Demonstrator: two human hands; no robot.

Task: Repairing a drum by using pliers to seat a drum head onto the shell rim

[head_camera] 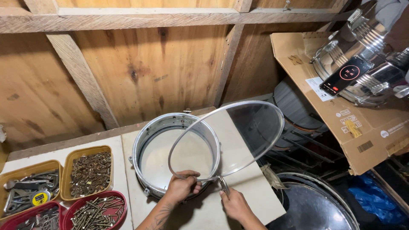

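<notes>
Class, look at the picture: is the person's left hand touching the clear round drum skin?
Touching. The head view shows the left hand with its fingers curled around the rim of the clear drum skin, holding it tilted over the metal drum shell.

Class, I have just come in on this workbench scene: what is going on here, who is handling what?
A person at a workbench holds a clear round drumhead tilted above a metal drum shell that stands on the bench. The left hand grips the head's near rim; the right hand meets the rim with a small metal tool. The head is not seated on the shell. Trays of washers and screws sit to the left.
</notes>
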